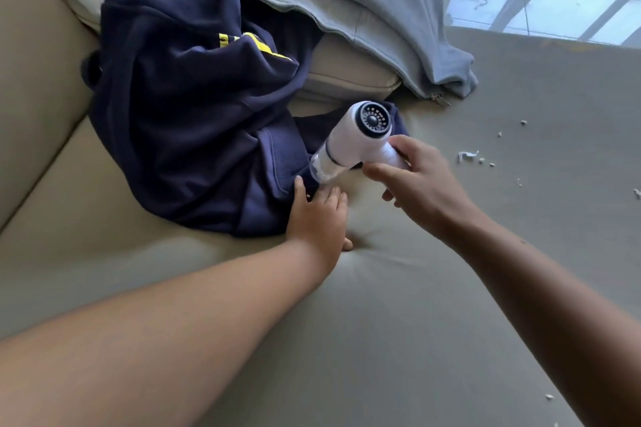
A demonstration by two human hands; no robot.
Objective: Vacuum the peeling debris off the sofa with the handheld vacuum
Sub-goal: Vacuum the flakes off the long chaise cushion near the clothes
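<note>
Sofa (pixel 381 322) cleanup: navy hoodie (pixel 180 114) heaped on it, handheld vacuum (pixel 350 142) nosing its hem, right grip (pixel 416 184) wrapped round the handle, left grip (pixel 319 218) spread flat beside. Suction may snatch fabric, and peeling debris (pixel 468 155) well right of the hoodie risks being missed.

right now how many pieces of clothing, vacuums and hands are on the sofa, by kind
clothing: 2, the navy garment and the grey garment
handheld vacuum: 1
hands: 2, the left hand and the right hand
total: 5
</note>
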